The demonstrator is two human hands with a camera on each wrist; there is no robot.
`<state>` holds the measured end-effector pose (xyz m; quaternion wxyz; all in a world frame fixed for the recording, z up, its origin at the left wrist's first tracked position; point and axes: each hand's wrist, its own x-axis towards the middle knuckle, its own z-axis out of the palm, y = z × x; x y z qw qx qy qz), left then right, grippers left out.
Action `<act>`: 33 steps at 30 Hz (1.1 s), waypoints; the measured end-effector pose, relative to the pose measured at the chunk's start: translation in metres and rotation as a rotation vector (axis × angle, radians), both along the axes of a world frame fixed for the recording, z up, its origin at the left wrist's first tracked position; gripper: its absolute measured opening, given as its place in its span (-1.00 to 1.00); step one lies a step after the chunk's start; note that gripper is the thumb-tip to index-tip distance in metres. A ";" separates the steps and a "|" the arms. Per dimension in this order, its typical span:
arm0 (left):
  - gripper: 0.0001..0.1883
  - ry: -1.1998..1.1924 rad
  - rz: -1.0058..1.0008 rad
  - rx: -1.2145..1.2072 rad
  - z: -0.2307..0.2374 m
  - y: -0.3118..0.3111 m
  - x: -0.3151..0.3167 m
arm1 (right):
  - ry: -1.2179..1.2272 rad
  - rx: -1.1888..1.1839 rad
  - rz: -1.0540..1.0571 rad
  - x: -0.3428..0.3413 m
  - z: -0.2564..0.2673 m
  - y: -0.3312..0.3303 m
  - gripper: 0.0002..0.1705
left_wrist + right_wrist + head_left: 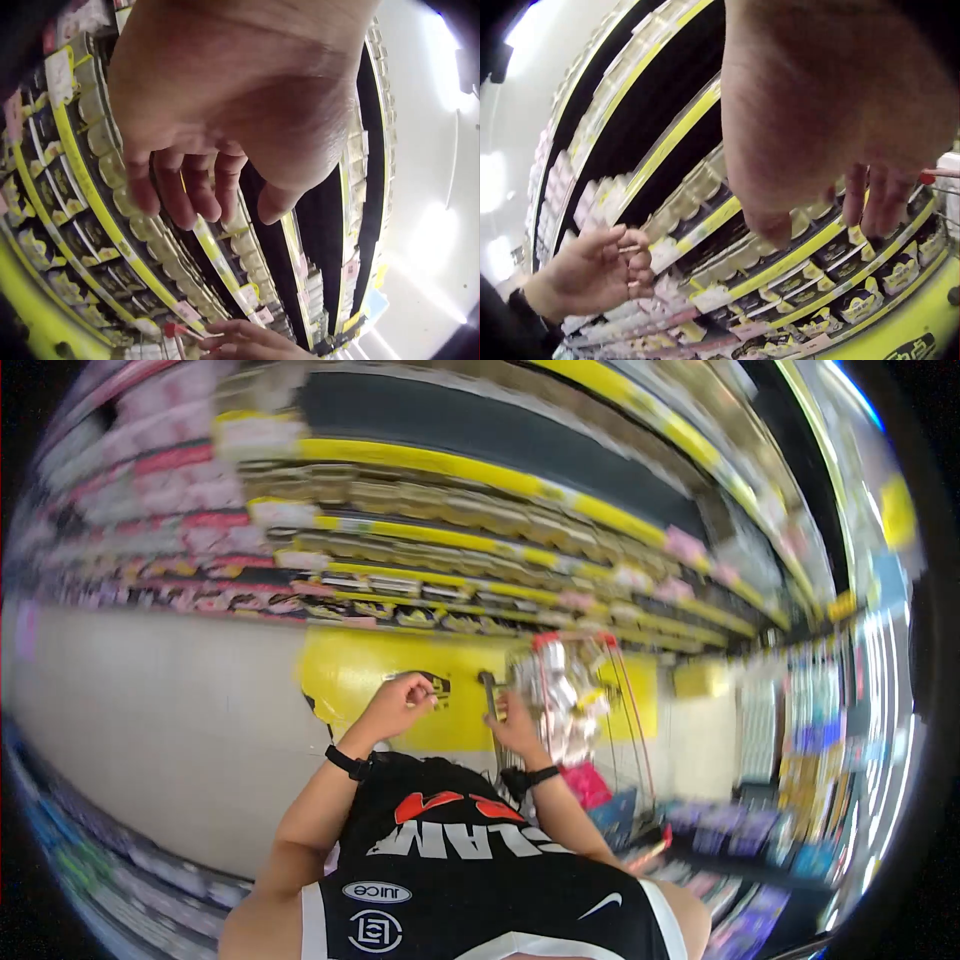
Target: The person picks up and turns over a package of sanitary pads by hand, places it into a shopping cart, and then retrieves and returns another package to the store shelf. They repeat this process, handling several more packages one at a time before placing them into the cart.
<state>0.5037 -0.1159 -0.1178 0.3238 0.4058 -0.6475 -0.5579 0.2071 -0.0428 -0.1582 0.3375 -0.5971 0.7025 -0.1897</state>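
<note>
My left hand (398, 705) is in the air in front of my body, fingers loosely bent around nothing. In the left wrist view the same hand (232, 97) has its fingers hanging down before the shelves. My right hand (517, 725) is beside the near end of a shopping cart (622, 685), its fingers overlapping the cart's grey handle (490, 695) in the head view. The right wrist view shows that hand (840, 120) with relaxed fingers and nothing between them. White and pale packages (562, 695) fill the cart, along with a bright pink package (586, 786).
Long shelves (420, 455) with yellow edge strips and rows of packaged goods stand ahead. A yellow floor sticker (375, 650) lies on the pale tiles (150, 710). Purple packs (720, 830) line shelving at the right, and further shelves (130, 875) stand behind at the left.
</note>
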 end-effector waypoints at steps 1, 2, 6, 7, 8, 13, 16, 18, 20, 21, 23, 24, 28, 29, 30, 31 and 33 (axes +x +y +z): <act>-0.80 -0.027 0.050 0.009 0.001 -0.003 0.015 | -0.008 -0.004 0.181 0.015 0.006 -0.017 -0.32; -0.79 -0.061 0.084 0.026 0.002 -0.004 0.030 | -0.023 -0.003 0.346 0.032 0.010 -0.030 -0.35; -0.75 -0.090 0.228 -0.008 0.002 -0.002 0.098 | -0.039 0.054 0.687 0.088 0.025 -0.090 -0.48; -0.75 -0.109 0.258 -0.007 0.002 0.000 0.112 | 0.025 0.006 0.678 0.104 0.035 -0.107 -0.53; -0.74 -0.126 0.292 -0.005 0.001 0.002 0.130 | 0.053 -0.040 0.686 0.118 0.046 -0.122 -0.53; -0.74 -0.157 0.444 0.054 -0.005 0.020 0.190 | -0.033 -0.184 0.733 0.185 0.088 -0.188 -0.59; -0.76 -0.145 0.520 0.063 -0.003 0.027 0.211 | -0.088 -0.227 0.781 0.225 0.121 -0.213 -0.64; -0.79 -0.123 0.589 0.062 0.000 0.030 0.217 | -0.145 -0.231 0.799 0.243 0.136 -0.233 -0.62; -0.76 -0.132 0.644 0.069 0.004 0.031 0.220 | -0.215 -0.290 0.789 0.256 0.147 -0.260 -0.68; -0.76 -0.122 0.664 0.081 0.005 0.031 0.220 | -0.241 -0.317 0.771 0.261 0.158 -0.273 -0.71; -0.76 -0.137 0.685 0.111 0.004 0.029 0.218 | -0.279 -0.419 0.739 0.273 0.192 -0.298 -0.75; -0.76 -0.130 0.675 0.132 0.003 0.026 0.216 | -0.290 -0.492 0.721 0.277 0.205 -0.313 -0.77; -0.73 -0.158 0.597 0.129 -0.001 0.003 0.210 | -0.382 -0.643 0.694 0.280 0.246 -0.383 -0.82; -0.73 -0.166 0.582 0.113 0.000 -0.008 0.210 | -0.396 -0.682 0.700 0.282 0.255 -0.397 -0.78; -0.72 -0.171 0.569 0.097 0.004 -0.019 0.210 | -0.408 -0.721 0.708 0.283 0.264 -0.412 -0.73; -0.71 -0.204 0.569 0.087 0.010 -0.032 0.211 | -0.415 -0.761 0.721 0.282 0.271 -0.422 -0.69; -0.72 -0.204 0.604 -0.014 0.017 -0.062 0.210 | -0.281 -0.677 0.687 0.285 0.282 -0.438 -0.55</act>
